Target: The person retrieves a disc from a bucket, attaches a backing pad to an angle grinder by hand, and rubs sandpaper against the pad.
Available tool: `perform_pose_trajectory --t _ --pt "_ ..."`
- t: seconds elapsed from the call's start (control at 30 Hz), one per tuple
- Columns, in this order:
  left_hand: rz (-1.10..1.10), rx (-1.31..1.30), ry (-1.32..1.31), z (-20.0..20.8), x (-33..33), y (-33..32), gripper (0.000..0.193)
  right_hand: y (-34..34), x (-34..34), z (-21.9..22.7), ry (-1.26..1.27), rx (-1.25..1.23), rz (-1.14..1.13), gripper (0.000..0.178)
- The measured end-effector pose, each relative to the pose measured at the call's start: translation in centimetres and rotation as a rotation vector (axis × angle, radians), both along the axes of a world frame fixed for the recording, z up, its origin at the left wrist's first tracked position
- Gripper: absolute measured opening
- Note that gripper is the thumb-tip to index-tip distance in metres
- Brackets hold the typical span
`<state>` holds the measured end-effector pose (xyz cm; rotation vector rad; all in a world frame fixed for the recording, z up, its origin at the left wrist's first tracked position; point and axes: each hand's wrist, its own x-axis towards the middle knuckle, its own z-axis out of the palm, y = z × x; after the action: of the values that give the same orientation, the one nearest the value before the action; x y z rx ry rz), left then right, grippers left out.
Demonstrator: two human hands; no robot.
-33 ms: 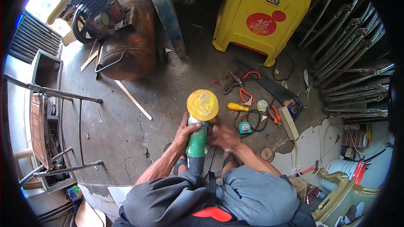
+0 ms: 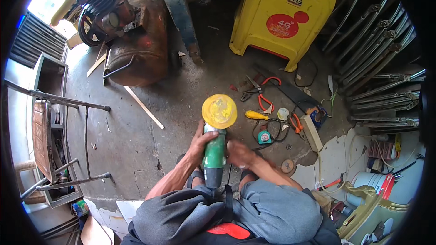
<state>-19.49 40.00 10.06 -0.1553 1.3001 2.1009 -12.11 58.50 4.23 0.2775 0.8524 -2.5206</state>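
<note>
Green power tool [image 2: 215, 154], smudged yellow disc [image 2: 219, 111] | left hand [image 2: 198, 144] — curled round it | right hand [image 2: 241, 153] — blurred, grip unclear

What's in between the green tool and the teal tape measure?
In the head view, the blurred right hand lies between the green tool and the teal tape measure, then some black cord.

Yellow plastic stool [image 2: 284, 7] beyond red-handled snips [image 2: 259, 90], rusty compressor [image 2: 143, 59] at left, metal tube frames [image 2: 389, 33] at right
</note>
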Motion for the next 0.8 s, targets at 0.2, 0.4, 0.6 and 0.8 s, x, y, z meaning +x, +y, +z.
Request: perform_pose_trajectory --t 0.2,0.4,0.6,0.8 --pt "-0.177 -0.618 0.356 1.1 -1.9 5.1 0.094 1.5 -1.5 2.3 -0.115 0.262 0.107 0.049" --pt "-0.272 -0.337 0.249 -1.1 0.8 2.8 0.098 3.0 -3.0 5.2 0.157 0.954 -0.096 0.074" --pt "-0.398 -0.134 0.147 -0.2 2.8 4.5 0.089 2.0 -3.3 4.4 0.018 0.582 -0.351 0.071" --pt "-0.402 0.216 -0.217 -0.7 4.2 3.2 0.093 3.7 -4.4 1.1 -0.211 0.17 -0.157 0.071"
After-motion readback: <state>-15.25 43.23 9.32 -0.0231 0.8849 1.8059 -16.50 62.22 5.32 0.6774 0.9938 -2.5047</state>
